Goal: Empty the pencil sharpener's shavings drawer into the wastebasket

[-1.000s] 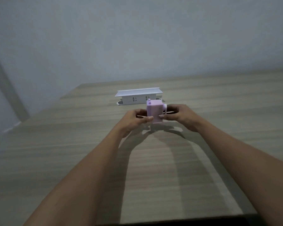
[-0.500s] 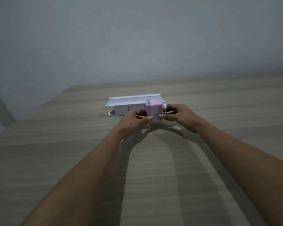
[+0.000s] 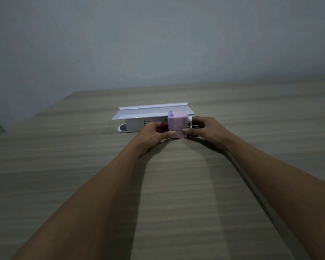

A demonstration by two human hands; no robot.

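A small pink pencil sharpener (image 3: 177, 121) stands upright on the wooden table (image 3: 64, 166), a pale crank knob on its right side. My left hand (image 3: 154, 134) grips its left lower side, thumb on the front. My right hand (image 3: 206, 129) grips its right side, thumb on the front lower edge. The shavings drawer cannot be told apart from the body. No wastebasket is in view.
Right behind the sharpener lies a white power strip holder (image 3: 148, 117) with a flat shelf on top and a curved clip at its left end. A grey wall rises behind the table's far edge. The table's left edge runs diagonally at far left.
Both hands stay on the sharpener. The view has tilted and shifted, so the table's near edge has dropped out of sight and the sharpener sits lower in frame.
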